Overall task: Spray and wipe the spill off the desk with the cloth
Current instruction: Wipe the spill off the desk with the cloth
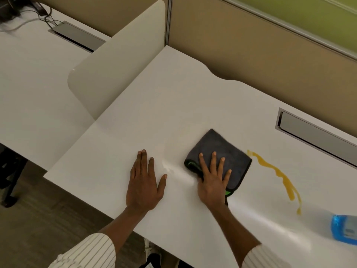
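A folded dark grey cloth [220, 149] with a green edge lies on the white desk [173, 97]. My right hand [213, 180] presses flat on the cloth's near half, fingers spread. A yellow-orange spill [278, 174] streaks across the desk just right of the cloth, from its far right corner toward the near edge. A faint yellowish smear and a wet sheen show to the cloth's left. My left hand [144, 182] rests flat on the bare desk, fingers apart, holding nothing. A blue spray bottle [343, 229] lies at the right edge of view, partly cut off.
A grey cable slot [316, 136] is set into the desk at the back right. A cream divider panel [119, 60] stands at the desk's left side, with a neighbouring desk and cables [42, 14] beyond. A tan partition wall runs along the back.
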{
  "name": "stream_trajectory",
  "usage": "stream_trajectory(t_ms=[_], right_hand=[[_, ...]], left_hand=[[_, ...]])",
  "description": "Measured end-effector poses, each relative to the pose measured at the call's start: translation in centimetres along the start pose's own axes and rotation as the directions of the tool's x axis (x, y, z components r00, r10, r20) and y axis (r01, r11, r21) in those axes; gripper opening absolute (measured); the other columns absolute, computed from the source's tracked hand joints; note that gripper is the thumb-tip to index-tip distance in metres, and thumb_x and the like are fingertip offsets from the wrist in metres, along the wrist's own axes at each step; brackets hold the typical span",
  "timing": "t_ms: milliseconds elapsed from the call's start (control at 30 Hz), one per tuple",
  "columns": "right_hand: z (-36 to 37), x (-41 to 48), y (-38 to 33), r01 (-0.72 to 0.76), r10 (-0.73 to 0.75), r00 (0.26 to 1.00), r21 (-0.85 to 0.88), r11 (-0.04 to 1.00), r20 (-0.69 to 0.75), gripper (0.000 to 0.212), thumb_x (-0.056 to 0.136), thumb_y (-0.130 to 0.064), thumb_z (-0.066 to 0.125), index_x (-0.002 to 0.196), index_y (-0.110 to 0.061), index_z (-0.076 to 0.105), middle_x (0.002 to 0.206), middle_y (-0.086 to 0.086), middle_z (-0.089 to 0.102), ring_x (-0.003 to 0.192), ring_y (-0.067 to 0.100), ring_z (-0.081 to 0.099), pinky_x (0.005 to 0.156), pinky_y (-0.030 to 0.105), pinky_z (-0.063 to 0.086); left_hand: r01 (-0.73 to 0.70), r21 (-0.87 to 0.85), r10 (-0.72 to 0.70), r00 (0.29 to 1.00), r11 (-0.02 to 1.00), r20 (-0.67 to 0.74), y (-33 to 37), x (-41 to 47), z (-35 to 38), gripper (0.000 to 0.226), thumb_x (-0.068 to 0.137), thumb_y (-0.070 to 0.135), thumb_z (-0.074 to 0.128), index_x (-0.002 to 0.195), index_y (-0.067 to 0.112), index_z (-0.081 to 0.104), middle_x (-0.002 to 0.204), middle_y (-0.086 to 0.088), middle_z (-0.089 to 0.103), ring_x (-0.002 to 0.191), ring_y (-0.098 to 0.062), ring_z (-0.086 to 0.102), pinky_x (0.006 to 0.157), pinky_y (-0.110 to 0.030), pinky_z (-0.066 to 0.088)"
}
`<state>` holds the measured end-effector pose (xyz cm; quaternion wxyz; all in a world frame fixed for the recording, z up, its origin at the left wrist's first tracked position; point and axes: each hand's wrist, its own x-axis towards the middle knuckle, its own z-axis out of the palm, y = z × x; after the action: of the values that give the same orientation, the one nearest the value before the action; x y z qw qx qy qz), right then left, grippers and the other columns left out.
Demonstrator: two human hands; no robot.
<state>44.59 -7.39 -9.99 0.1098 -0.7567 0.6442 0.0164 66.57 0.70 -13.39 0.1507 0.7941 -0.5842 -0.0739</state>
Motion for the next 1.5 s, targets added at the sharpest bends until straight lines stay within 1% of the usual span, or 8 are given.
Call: stream_trajectory(t_ms=[200,400,567,667,833,1000,1200,1500], right_hand=[[-0.5,1.2,1.8,0.179,-0.178,0.983,-0.031,0.983,0.045,0.08,0.105,-0.034,0.049,0.164,-0.046,-0.004,0.177,-0.001,-0.013,0.162,0.034,-0.016,0.126,0.069,-0.001],[-2.3,7.6,4.7,0.048,-0.049,0.997,0.023,0.999,0.06,0.072,0.108,-0.033,0.044,0.165,-0.046,0.002,0.178,0.0,-0.005,0.162,0.035,-0.011,0.125,0.071,0.001],[-2.6,4.4,5.9,-0.009,0.01,0.999,-0.019,1.0,0.053,0.073,0.109,-0.035,0.042,0.165,-0.042,-0.004,0.177,0.002,-0.011,0.162,0.037,-0.015,0.125,0.071,0.001],[-1.7,-0.1,6.0,0.007,-0.005,0.999,-0.052,0.999,0.045,0.076,0.109,-0.038,0.043,0.165,-0.041,-0.009,0.176,0.003,-0.015,0.161,0.037,-0.017,0.126,0.07,0.002],[-0.1,-5.5,7.1,0.086,-0.081,0.995,-0.069,0.994,0.063,0.082,0.106,-0.036,0.049,0.164,-0.043,-0.009,0.176,0.001,-0.016,0.161,0.036,-0.019,0.126,0.069,0.004],[-1.1,-0.7,8.4,0.122,-0.12,0.992,-0.045,0.991,0.047,0.078,0.107,-0.037,0.048,0.164,-0.046,-0.004,0.177,0.0,-0.011,0.162,0.036,-0.014,0.126,0.07,0.003],[-3.7,7.0,12.1,0.019,-0.016,0.997,-0.029,0.999,0.08,0.073,0.108,-0.036,0.046,0.164,-0.047,0.001,0.178,-0.002,-0.006,0.163,0.034,-0.01,0.126,0.069,0.003],[-0.3,-2.1,11.5,0.017,-0.018,1.0,-0.032,0.999,-0.012,0.082,0.103,-0.038,0.054,0.165,-0.045,0.002,0.178,0.002,-0.002,0.162,0.038,-0.007,0.125,0.071,0.008]], left_hand=[[0.0,0.03,0.0,1.0,1.0,0.0,0.0,0.0,0.2,0.08,0.103,0.063,0.038,0.159,0.006,0.033,0.175,-0.017,0.013,0.164,-0.029,0.008,0.127,-0.05,0.03],[-0.012,0.043,0.012,1.0,0.999,0.015,0.3,-0.1,0.0,0.078,0.104,0.06,0.035,0.158,0.003,0.033,0.174,-0.02,0.012,0.164,-0.03,0.004,0.128,-0.051,0.027],[0.004,0.072,-0.007,0.999,0.997,0.044,1.3,-0.4,-0.2,0.075,0.107,0.051,0.03,0.157,-0.004,0.033,0.173,-0.025,0.013,0.163,-0.036,0.008,0.129,-0.053,0.025],[-0.061,0.097,0.056,0.997,0.993,0.049,3.5,-2.0,-0.2,0.067,0.109,0.041,0.031,0.156,-0.005,0.036,0.172,-0.027,0.013,0.162,-0.037,0.012,0.129,-0.054,0.024],[-0.13,-0.054,0.136,0.982,0.99,0.128,8.0,-6.2,0.7,0.069,0.11,0.049,0.035,0.162,0.003,0.03,0.176,-0.017,0.006,0.164,-0.027,0.005,0.131,-0.047,0.018],[-0.165,0.031,0.156,0.968,0.986,0.198,8.8,-8.3,1.4,0.076,0.109,0.057,0.029,0.165,0.006,0.023,0.177,-0.014,0.0,0.164,-0.026,0.001,0.131,-0.045,0.018],[-0.197,0.042,0.188,0.969,0.979,0.162,8.5,-8.2,1.9,0.074,0.108,0.054,0.034,0.162,0.004,0.03,0.177,-0.014,0.003,0.164,-0.028,0.005,0.13,-0.046,0.016],[-0.188,0.059,0.177,0.97,0.98,0.166,8.8,-8.1,1.8,0.074,0.107,0.054,0.031,0.162,0.004,0.03,0.177,-0.015,0.004,0.164,-0.028,0.005,0.13,-0.047,0.018]])
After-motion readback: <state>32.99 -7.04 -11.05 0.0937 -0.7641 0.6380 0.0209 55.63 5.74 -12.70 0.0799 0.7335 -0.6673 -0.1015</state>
